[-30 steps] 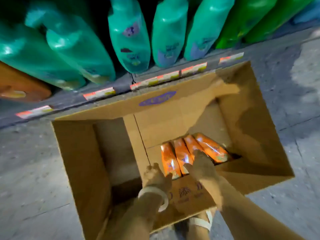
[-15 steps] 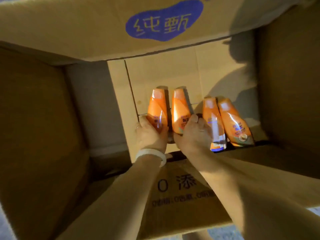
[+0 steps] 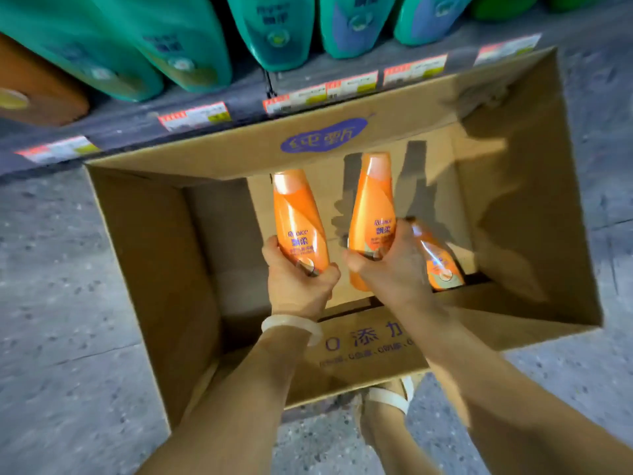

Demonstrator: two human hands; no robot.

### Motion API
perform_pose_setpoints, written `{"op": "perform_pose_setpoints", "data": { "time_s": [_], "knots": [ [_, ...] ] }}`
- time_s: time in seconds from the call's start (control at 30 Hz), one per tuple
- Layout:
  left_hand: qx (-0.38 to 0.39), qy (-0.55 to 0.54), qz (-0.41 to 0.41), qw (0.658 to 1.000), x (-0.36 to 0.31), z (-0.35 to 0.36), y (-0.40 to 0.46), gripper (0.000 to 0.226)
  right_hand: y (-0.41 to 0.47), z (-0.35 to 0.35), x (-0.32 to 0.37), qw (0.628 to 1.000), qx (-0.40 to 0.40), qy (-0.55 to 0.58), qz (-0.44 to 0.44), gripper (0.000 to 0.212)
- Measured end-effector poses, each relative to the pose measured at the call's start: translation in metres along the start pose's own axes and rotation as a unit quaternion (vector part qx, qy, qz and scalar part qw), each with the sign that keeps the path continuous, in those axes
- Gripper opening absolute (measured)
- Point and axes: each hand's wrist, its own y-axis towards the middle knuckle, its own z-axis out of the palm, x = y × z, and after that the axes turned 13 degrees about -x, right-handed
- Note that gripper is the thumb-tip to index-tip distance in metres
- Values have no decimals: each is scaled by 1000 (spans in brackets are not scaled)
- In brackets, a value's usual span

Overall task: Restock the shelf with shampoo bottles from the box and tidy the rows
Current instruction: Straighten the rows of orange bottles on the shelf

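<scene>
Head view: steep downward, close over box (image 3: 164, 255), shelf edge (image 3: 212, 114) at top.

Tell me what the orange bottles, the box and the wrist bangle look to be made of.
Orange bottles: glossy plastic, judging by bright highlights along their smooth curved bodies.
Box: matte brown corrugated cardboard, with folded flaps and printed lettering.
Bangle on the left wrist: a smooth, pale, slightly translucent ring; jade, glass or plastic, cannot tell which.

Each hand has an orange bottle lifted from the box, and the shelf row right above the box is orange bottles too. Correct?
Not quite. The left hand and right hand do each hold an orange bottle over the cardboard box, but the head view shows the shelf row right above is teal bottles. Only one brown-orange one sits at far left.
</scene>
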Motion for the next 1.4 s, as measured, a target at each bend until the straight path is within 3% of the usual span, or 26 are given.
{"op": "perform_pose_setpoints", "data": {
  "time_s": [0.17, 0.27, 0.33, 0.4, 0.5, 0.57, 0.67, 0.77, 0.97, 1.23, 1.4],
  "knots": [
    [-53, -120, 100, 986, -122, -88, -75, 78, -78, -120, 107, 989, -87, 116, -17, 55],
    [-67, -197, 177, 962, -212, -154, -122, 76, -130, -202, 180, 981, -112, 148, -58, 72],
    [-62, -255, 226, 938, -273, -200, -154, 75, -164, -259, 232, 970, -135, 181, -96, 74],
    [-72, -293, 277, 912, -333, -248, -187, 75, -199, -313, 285, 952, -156, 230, -132, 62],
    [-85, -327, 366, 867, -409, -323, -232, 79, -262, -392, 366, 927, -179, 244, -222, 75],
    [-82, -355, 427, 827, -455, -377, -261, 80, -301, -434, 415, 906, -206, 250, -273, 69],
    [-57, -396, 494, 772, -515, -456, -301, 66, -357, -486, 477, 860, -258, 276, -342, 63],
    [-76, -403, 540, 735, -549, -519, -326, 66, -400, -520, 519, 832, -286, 284, -382, 53],
    [-156, -347, 553, 741, -566, -586, -329, 73, -439, -531, 573, 802, -254, 313, -441, 58],
    [-235, -331, 542, 736, -584, -622, -325, 75, -447, -530, 623, 793, -231, 278, -492, 54],
    [-281, -319, 521, 740, -594, -634, -311, 75, -421, -549, 643, 796, -235, 291, -477, 58]
  ]
}}
